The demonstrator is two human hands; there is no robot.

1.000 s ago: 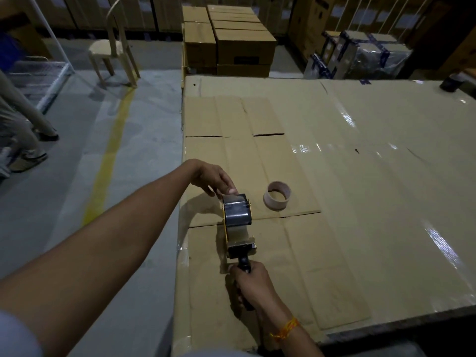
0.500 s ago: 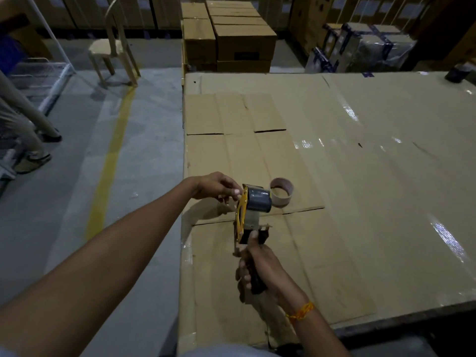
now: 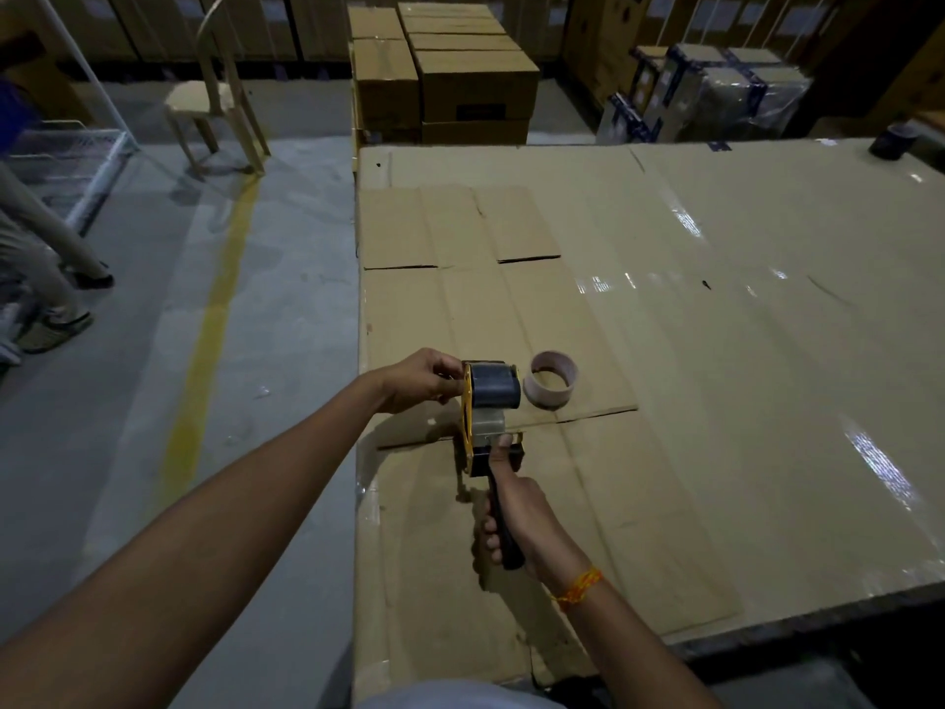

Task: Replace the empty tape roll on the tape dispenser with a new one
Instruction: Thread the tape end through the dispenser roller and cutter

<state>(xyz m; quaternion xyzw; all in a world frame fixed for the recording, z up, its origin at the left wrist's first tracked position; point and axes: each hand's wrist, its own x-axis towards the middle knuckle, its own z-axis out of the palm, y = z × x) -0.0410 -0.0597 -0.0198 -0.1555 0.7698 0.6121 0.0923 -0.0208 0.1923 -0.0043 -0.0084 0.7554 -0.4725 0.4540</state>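
A yellow-framed tape dispenser point(image 3: 473, 432) with a black handle is held up over the cardboard-covered table point(image 3: 716, 350). A dark tape roll point(image 3: 495, 385) sits on its hub. My right hand point(image 3: 511, 519) is shut on the handle, thumb pressed up near the frame. My left hand point(image 3: 424, 378) pinches the yellow frame at the roll's left side. An empty pale cardboard tape core point(image 3: 552, 378) lies on the table just right of the roll, apart from both hands.
Flattened cardboard sheets point(image 3: 460, 232) lie on the table's left part. A dark roll-like object point(image 3: 892, 140) stands at the far right corner. Stacked boxes point(image 3: 460, 79) sit behind the table. A chair point(image 3: 215, 104), a yellow floor line and another person's legs point(image 3: 41, 278) are left.
The dispenser was lifted off the table and turned so its yellow side plate faces left. My left hand moved from the roll's top to the frame's left side. The empty core stayed put.
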